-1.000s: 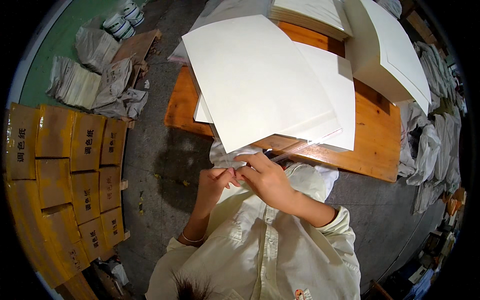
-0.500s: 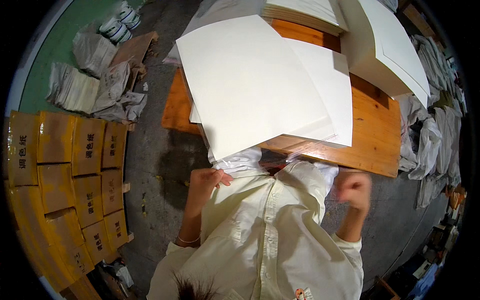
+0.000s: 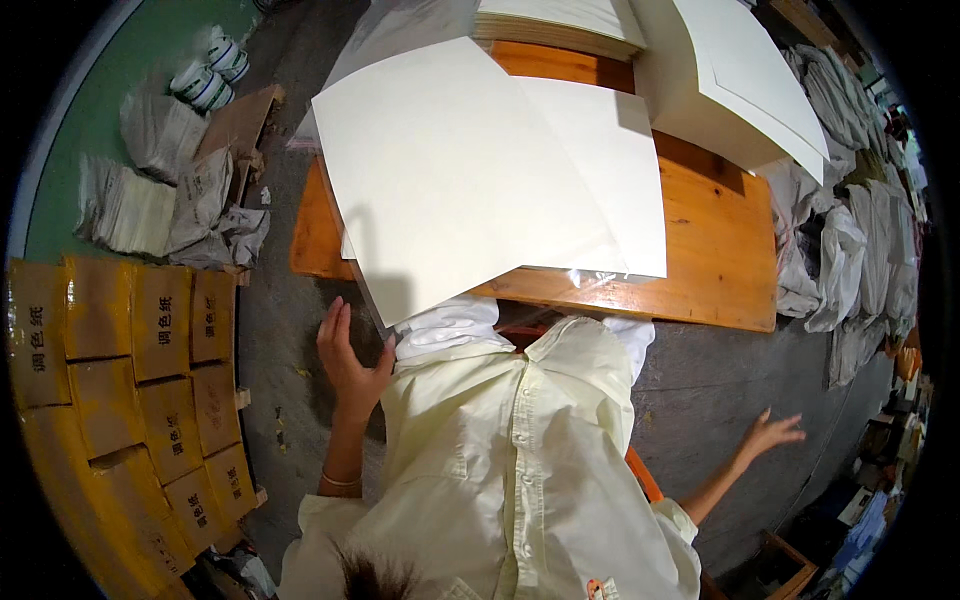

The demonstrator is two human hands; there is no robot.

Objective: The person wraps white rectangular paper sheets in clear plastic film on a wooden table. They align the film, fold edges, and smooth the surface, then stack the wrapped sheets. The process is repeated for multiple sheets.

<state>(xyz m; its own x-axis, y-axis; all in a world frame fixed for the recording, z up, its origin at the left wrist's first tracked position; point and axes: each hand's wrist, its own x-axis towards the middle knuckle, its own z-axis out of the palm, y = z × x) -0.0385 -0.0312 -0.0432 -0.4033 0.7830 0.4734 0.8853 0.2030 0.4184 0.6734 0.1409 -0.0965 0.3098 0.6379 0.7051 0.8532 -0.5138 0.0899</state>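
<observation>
Large white paper sheets (image 3: pixel 470 170) lie on an orange wooden table (image 3: pixel 720 250) and overhang its near edge. My left hand (image 3: pixel 348 362) is open with fingers apart, just below the overhanging corner of the top sheet and beside my pale shirt. It holds nothing. My right hand (image 3: pixel 772 434) is stretched out low to the right over the grey floor, fingers spread and empty, well away from the table.
Stacks of white paper (image 3: pixel 740 80) sit at the table's far side. Yellow cartons (image 3: pixel 130 360) line the floor on the left. Wrapped bundles (image 3: pixel 170 190) lie at upper left, and grey-white bags (image 3: pixel 850 250) crowd the right.
Both hands were together at the sheet's near edge. The right hand has swung away to the far right and opened. The left hand has let go and opened below the sheet.
</observation>
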